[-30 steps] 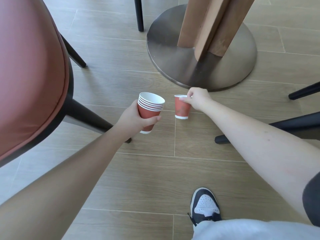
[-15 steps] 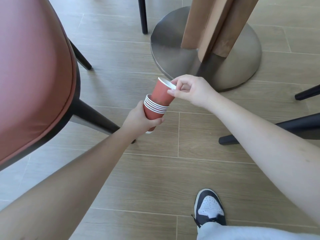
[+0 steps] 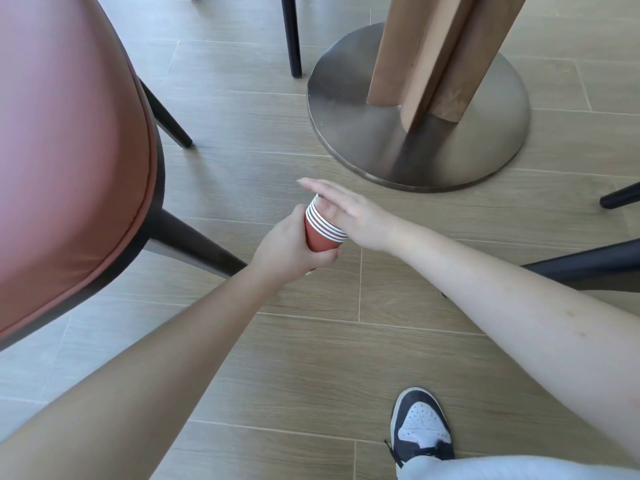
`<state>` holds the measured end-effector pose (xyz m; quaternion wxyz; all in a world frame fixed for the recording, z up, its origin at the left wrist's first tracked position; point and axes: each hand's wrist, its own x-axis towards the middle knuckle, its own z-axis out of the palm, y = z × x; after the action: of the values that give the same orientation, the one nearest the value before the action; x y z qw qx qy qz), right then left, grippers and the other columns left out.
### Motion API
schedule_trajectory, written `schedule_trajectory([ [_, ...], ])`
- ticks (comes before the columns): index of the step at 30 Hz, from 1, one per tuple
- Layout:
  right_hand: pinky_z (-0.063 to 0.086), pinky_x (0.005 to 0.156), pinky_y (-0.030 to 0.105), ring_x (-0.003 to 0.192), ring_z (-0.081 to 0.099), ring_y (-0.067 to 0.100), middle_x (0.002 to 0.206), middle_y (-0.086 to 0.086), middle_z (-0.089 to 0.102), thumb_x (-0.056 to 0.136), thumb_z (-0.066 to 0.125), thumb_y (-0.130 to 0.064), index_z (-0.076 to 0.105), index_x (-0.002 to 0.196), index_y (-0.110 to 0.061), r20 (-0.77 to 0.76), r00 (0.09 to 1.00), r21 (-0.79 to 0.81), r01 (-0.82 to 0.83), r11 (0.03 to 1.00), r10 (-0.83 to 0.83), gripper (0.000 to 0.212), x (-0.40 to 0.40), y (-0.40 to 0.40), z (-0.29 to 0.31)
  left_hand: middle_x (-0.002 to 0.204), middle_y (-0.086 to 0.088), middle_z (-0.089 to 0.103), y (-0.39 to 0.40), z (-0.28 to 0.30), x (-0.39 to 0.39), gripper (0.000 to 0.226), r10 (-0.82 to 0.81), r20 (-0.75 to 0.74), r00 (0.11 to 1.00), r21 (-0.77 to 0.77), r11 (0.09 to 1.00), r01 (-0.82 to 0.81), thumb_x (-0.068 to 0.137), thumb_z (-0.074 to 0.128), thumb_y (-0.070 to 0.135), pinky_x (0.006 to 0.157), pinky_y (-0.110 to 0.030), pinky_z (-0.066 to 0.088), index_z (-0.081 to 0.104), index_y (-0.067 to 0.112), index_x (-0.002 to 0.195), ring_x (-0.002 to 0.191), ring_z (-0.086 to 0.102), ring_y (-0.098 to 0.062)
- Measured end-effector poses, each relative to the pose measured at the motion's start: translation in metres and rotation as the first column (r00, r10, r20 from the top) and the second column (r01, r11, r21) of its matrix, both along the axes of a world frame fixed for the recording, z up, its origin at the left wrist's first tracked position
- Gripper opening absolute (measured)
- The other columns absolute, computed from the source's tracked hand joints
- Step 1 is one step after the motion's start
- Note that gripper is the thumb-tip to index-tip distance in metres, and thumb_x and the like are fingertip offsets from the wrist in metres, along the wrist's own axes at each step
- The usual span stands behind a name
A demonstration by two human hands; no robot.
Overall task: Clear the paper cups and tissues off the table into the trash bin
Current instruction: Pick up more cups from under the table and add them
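My left hand (image 3: 289,252) grips a stack of paper cups (image 3: 323,228) above the floor (image 3: 311,358), while my right hand (image 3: 346,209) lies flat across its mouth, fingers straight, pressing down and grasping nothing. A second ago that right hand pinched a lone cup by the rim beside the stack; half a second ago it was tipping that cup into the top. Now the cup is seated and the loose one is gone from sight, so I judge the cups gathered here are one bundle, ready for a single drop.

The stack is red with white rims, several rims showing as close bands near the top. It tilts away from me toward the chair (image 3: 69,150) on my left, its base hidden in my left palm.

The stack hangs in the air between the chair and the round metal foot (image 3: 346,109) of the worktop, near neither. My shoe (image 3: 420,427) shows below. No trash bin and no tissues appear in the head view, so I reckon carrying the bundle to the bin remains, and the tissues too.
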<state>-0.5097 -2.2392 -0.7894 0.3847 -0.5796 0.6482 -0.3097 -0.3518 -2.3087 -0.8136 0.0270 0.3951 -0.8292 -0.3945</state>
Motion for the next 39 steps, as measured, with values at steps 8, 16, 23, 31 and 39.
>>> schedule_trajectory([
  [8, 0.023, 0.109, 0.006, 0.131, 0.042, -0.002, 0.140, -0.010, 0.052, 0.110, 0.033, -0.027, 0.054, 0.141, -0.023, 0.097, 0.988, -0.052, 0.127, 0.991, -0.121, 0.038, 0.011, 0.002, -0.007, 0.098, 0.005, 0.057, 0.005, 0.009, -0.003, 0.066, 0.001, 0.081, 0.997, -0.223, 0.975, 0.017, 0.073, 0.081, 0.050, 0.070, -0.034, 0.045, 0.049, 0.011, 0.117, 0.092, 0.065, -0.025],
  [16, 0.025, 0.123, 0.033, 0.142, 0.043, 0.010, 0.154, -0.001, 0.047, 0.107, 0.012, -0.046, 0.047, 0.146, -0.026, 0.355, 0.900, 0.003, 0.271, 0.963, -0.254, 0.056, 0.003, -0.005, 0.002, 0.091, 0.019, 0.063, 0.003, 0.015, -0.001, 0.062, 0.115, -0.028, 0.993, 0.021, 0.993, -0.115, 0.067, 0.082, 0.056, 0.062, -0.017, 0.045, 0.050, 0.029, 0.112, 0.081, 0.065, 0.005],
  [23, 0.028, 0.122, 0.043, 0.137, 0.048, 0.007, 0.143, -0.002, 0.058, 0.099, 0.015, -0.059, 0.049, 0.144, -0.031, 0.446, 0.814, 0.030, 0.402, 0.915, -0.373, 0.063, 0.002, 0.004, 0.007, 0.116, 0.017, 0.070, 0.006, 0.021, -0.003, 0.075, 0.191, -0.234, 0.953, 0.247, 0.960, -0.131, 0.063, 0.089, 0.052, 0.088, -0.024, 0.052, 0.056, 0.034, 0.128, 0.106, 0.065, 0.003],
  [31, 0.026, 0.123, 0.036, 0.142, 0.043, 0.010, 0.154, 0.008, 0.046, 0.076, 0.022, -0.090, 0.027, 0.154, -0.037, 0.444, 0.833, -0.002, 0.368, 0.930, -0.329, 0.095, 0.020, 0.028, 0.044, 0.128, 0.007, 0.065, 0.021, 0.046, 0.011, 0.088, 0.156, -0.165, 0.974, 0.327, 0.940, -0.095, 0.066, 0.093, 0.033, 0.101, -0.045, 0.052, 0.047, 0.024, 0.140, 0.120, 0.061, -0.016],
  [39, 0.025, 0.123, 0.034, 0.143, 0.042, 0.013, 0.156, 0.006, 0.044, 0.081, 0.016, -0.077, 0.020, 0.158, -0.031, 0.382, 0.817, 0.116, 0.421, 0.899, -0.432, 0.090, 0.053, 0.057, 0.168, 0.127, 0.003, 0.064, 0.062, 0.164, 0.037, 0.084, 0.230, -0.092, 0.969, 0.409, 0.896, -0.174, 0.072, 0.091, 0.020, 0.087, -0.034, 0.059, 0.044, 0.022, 0.142, 0.115, 0.063, -0.017],
])
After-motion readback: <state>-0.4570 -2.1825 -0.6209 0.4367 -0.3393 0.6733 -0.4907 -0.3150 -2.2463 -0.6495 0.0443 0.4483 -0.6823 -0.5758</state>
